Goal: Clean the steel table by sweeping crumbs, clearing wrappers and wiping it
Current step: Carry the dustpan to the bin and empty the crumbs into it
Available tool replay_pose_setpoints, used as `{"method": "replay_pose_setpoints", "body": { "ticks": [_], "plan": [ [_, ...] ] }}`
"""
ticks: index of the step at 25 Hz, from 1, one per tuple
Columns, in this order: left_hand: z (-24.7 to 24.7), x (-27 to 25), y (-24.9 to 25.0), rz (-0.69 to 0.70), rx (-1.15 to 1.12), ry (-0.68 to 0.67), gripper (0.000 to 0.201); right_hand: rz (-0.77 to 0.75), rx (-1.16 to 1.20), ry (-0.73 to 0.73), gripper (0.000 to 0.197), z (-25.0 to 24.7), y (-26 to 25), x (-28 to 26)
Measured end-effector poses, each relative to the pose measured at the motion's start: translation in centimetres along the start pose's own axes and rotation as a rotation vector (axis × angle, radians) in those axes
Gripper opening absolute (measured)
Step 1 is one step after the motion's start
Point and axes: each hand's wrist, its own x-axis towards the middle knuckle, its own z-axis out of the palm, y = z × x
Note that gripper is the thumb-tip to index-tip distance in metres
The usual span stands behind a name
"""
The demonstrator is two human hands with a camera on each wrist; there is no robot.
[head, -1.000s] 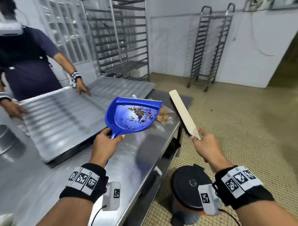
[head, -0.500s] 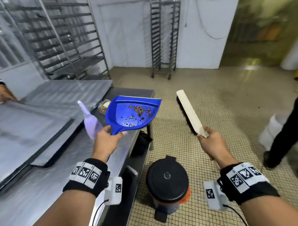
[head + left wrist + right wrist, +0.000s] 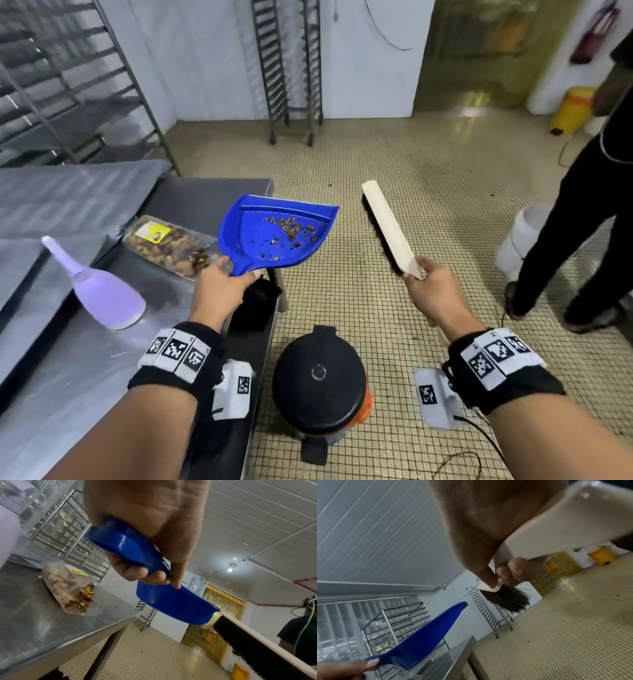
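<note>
My left hand [image 3: 219, 291] grips the handle of a blue dustpan [image 3: 279, 233] held level past the steel table's [image 3: 85, 359] right edge. Brown crumbs [image 3: 291, 228] lie in the pan. In the left wrist view my fingers [image 3: 145, 573] curl under the dustpan [image 3: 171, 605] handle. My right hand [image 3: 435, 294] holds a white brush [image 3: 388, 226] with black bristles, out over the tiled floor. The right wrist view shows my fingers [image 3: 510, 572] round the brush [image 3: 505, 599] handle. An open clear wrapper of snack bits [image 3: 168, 245] lies on the table.
A round bin with a black lid [image 3: 320, 380] stands on the floor below my hands, beside the table. A lilac squeeze bottle [image 3: 99, 291] lies on the table. A person in dark clothes [image 3: 582, 212] stands at the right. Wheeled rack trolleys [image 3: 287, 68] line the walls.
The view has swung right, away from the table toward the floor and bin. The dustpan has moved past the table's edge, over the floor. Both grips are unchanged.
</note>
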Motion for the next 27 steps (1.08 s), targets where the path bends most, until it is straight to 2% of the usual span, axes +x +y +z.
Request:
{"method": "replay_pose_setpoints", "body": {
  "ticks": [6,11,16,23,27],
  "plan": [
    [3.3,-1.2,-1.1,-0.104,0.001,0.030,0.057,-0.002,-0.065,-0.063,0.051,-1.6,2.0,2.2],
    [4.0,-2.9,-2.2,-0.158,0.041,0.034,0.047,0.008,-0.042,-0.127,0.053,-1.4,3.2,2.9],
    [3.6,-2.8,-1.5,-0.184,0.057,0.041,0.058,-0.013,-0.018,-0.142,0.053,-1.4,2.8,3.9],
    [3.8,-1.6,-1.4,-0.191,0.063,0.020,0.059,-0.011,-0.007,-0.148,0.053,-0.5,1.6,5.4],
    [3.7,-0.8,-1.8,-0.174,0.069,0.021,0.048,-0.022,0.002,-0.149,0.053,-0.1,0.7,5.8]
  ]
}}
